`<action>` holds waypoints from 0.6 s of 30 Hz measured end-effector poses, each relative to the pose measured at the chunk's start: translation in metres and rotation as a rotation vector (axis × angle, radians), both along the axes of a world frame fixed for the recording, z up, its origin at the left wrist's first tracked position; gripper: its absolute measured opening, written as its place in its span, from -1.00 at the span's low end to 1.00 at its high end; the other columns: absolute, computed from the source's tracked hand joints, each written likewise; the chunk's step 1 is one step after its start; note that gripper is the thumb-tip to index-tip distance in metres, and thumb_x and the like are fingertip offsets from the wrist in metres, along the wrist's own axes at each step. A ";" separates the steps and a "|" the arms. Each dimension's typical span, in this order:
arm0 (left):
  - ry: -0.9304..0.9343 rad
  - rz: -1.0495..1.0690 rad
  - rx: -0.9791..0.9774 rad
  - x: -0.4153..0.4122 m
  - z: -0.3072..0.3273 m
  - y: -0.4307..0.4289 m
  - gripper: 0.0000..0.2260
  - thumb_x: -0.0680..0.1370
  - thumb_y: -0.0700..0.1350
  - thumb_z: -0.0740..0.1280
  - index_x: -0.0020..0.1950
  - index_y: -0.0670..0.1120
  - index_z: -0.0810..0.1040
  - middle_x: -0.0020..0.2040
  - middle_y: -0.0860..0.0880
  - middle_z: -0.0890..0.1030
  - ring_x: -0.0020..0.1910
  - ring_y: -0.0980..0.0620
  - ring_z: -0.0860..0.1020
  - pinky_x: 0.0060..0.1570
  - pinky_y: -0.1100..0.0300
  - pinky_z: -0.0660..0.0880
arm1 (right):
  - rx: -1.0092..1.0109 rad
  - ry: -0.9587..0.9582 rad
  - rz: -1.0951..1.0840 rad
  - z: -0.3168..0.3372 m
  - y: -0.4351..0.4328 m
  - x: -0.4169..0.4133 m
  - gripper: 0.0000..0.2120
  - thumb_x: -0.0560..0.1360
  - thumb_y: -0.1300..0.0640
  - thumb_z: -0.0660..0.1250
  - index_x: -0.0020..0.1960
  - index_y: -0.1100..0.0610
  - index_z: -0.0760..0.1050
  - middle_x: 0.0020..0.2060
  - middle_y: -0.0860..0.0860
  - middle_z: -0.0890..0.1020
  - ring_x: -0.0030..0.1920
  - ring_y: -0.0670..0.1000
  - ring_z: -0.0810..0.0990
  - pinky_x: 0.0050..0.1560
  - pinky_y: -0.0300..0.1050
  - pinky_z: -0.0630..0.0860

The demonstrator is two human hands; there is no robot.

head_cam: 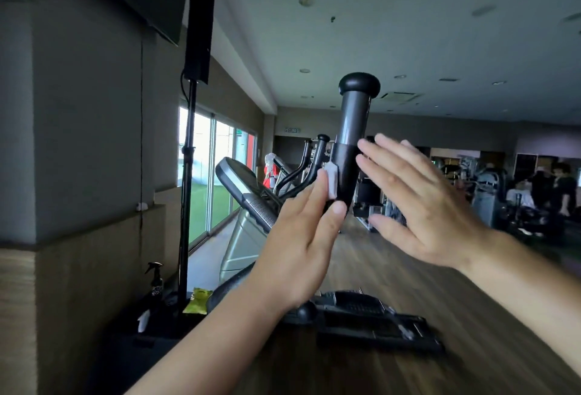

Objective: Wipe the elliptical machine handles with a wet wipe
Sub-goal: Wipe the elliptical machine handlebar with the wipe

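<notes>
Pressing the wet wipe point(332, 182) to the handle point(354, 130), left hand point(298, 246) fingers straight, right hand point(421, 209) splayed alongside.

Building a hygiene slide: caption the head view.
Left hand presses wet wipe to elliptical handle; right hand open beside it.

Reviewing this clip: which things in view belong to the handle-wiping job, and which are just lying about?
For the job:
handle, black and upright
wipe, white, pressed against the handle
left hand, pressing the wipe
right hand, open beside the handle

Lying about:
spray bottle by the wall
yellow packet beside the black pole
grey machine behind the hands
</notes>
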State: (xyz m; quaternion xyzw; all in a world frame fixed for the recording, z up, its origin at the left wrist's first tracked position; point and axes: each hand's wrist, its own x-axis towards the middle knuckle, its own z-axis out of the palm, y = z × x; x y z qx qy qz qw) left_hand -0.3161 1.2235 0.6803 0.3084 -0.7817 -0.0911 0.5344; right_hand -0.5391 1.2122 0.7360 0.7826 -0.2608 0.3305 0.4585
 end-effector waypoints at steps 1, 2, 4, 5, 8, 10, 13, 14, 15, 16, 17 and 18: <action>-0.048 0.033 0.000 -0.005 0.007 -0.005 -0.47 0.69 0.24 0.01 0.66 0.19 0.07 0.52 0.43 0.20 0.51 0.43 0.13 0.42 0.45 0.05 | 0.001 -0.020 0.004 -0.003 -0.002 -0.002 -0.37 0.59 -0.02 0.29 0.56 0.27 0.34 0.59 0.19 0.34 0.62 0.22 0.26 0.62 0.27 0.20; -0.057 0.035 -0.008 -0.008 0.016 -0.009 -0.45 0.69 0.27 0.01 0.66 0.15 0.10 0.57 0.31 0.25 0.55 0.32 0.16 0.48 0.35 0.11 | 0.006 -0.037 0.012 -0.005 -0.003 -0.003 -0.38 0.59 -0.02 0.29 0.56 0.28 0.35 0.58 0.19 0.35 0.62 0.22 0.26 0.62 0.26 0.20; 0.018 -0.042 0.000 -0.009 0.028 -0.013 -0.52 0.70 0.23 0.05 0.61 0.14 0.25 0.51 0.22 0.40 0.52 0.27 0.28 0.51 0.20 0.23 | 0.019 -0.063 0.030 -0.009 -0.006 -0.006 -0.40 0.60 0.00 0.28 0.55 0.28 0.36 0.58 0.19 0.35 0.62 0.23 0.27 0.60 0.27 0.23; 0.046 -0.084 0.014 -0.008 0.025 -0.011 -0.56 0.72 0.18 0.07 0.59 0.15 0.28 0.50 0.25 0.40 0.51 0.32 0.28 0.50 0.22 0.23 | 0.027 -0.070 0.039 -0.011 -0.007 -0.006 -0.40 0.60 0.01 0.29 0.55 0.28 0.37 0.58 0.19 0.36 0.61 0.23 0.27 0.59 0.28 0.25; 0.059 -0.143 0.098 0.003 -0.002 -0.001 -0.48 0.69 0.24 0.08 0.65 0.22 0.11 0.60 0.36 0.18 0.56 0.42 0.08 0.61 0.17 0.06 | 0.040 -0.052 0.060 -0.020 -0.010 -0.008 -0.41 0.59 0.03 0.30 0.55 0.27 0.37 0.58 0.18 0.35 0.62 0.21 0.26 0.58 0.28 0.27; 0.031 -0.183 0.155 0.005 0.004 -0.008 -0.41 0.63 0.39 0.04 0.63 0.25 0.13 0.59 0.37 0.18 0.59 0.38 0.06 0.63 0.09 0.05 | 0.040 -0.020 0.072 -0.023 -0.013 -0.005 -0.41 0.60 0.02 0.30 0.56 0.25 0.36 0.59 0.17 0.33 0.63 0.20 0.24 0.58 0.28 0.27; 0.130 -0.274 0.374 -0.002 0.049 -0.020 -0.27 0.52 0.53 0.01 0.50 0.11 0.42 0.39 0.16 0.50 0.52 0.09 0.35 0.29 0.42 0.39 | 0.049 -0.001 0.093 -0.022 -0.020 0.001 -0.41 0.61 0.02 0.31 0.57 0.24 0.35 0.60 0.16 0.32 0.64 0.20 0.23 0.57 0.30 0.28; 0.110 -0.324 0.390 -0.001 0.057 -0.018 -0.26 0.59 0.42 -0.08 0.53 -0.04 0.38 0.37 0.01 0.51 0.44 0.02 0.40 0.12 0.48 0.43 | 0.050 -0.001 0.093 -0.022 -0.022 0.003 -0.41 0.61 0.02 0.30 0.57 0.23 0.35 0.61 0.16 0.31 0.65 0.18 0.21 0.58 0.30 0.27; 0.032 -0.374 0.369 0.001 0.057 -0.014 -0.31 0.67 0.26 -0.18 0.57 -0.17 0.30 0.43 -0.14 0.48 0.40 -0.02 0.42 0.03 0.50 0.44 | 0.049 0.003 0.087 -0.023 -0.024 0.003 -0.41 0.61 0.02 0.30 0.58 0.22 0.34 0.62 0.15 0.30 0.66 0.17 0.20 0.59 0.29 0.25; -0.010 -0.363 0.420 0.001 0.058 -0.009 -0.33 0.69 0.15 -0.27 0.58 -0.25 0.24 0.48 -0.23 0.43 0.43 -0.06 0.42 0.02 0.51 0.44 | 0.049 0.010 0.080 -0.025 -0.025 0.003 -0.42 0.62 0.02 0.29 0.58 0.21 0.34 0.62 0.14 0.29 0.66 0.16 0.18 0.61 0.27 0.22; -0.019 -0.316 0.463 0.004 0.057 -0.015 -0.30 0.67 0.17 -0.27 0.58 -0.28 0.23 0.52 -0.25 0.40 0.48 -0.11 0.41 0.07 0.48 0.42 | 0.046 0.019 0.074 -0.027 -0.026 0.002 -0.42 0.62 0.02 0.29 0.59 0.20 0.34 0.63 0.13 0.27 0.67 0.15 0.17 0.63 0.24 0.19; -0.043 -0.303 0.477 0.010 0.055 -0.015 -0.23 0.61 0.22 -0.26 0.57 -0.27 0.26 0.52 -0.24 0.42 0.51 -0.12 0.40 0.19 0.43 0.40 | 0.042 0.027 0.071 -0.028 -0.026 0.001 -0.42 0.62 0.02 0.29 0.59 0.20 0.34 0.63 0.13 0.27 0.67 0.15 0.17 0.65 0.22 0.17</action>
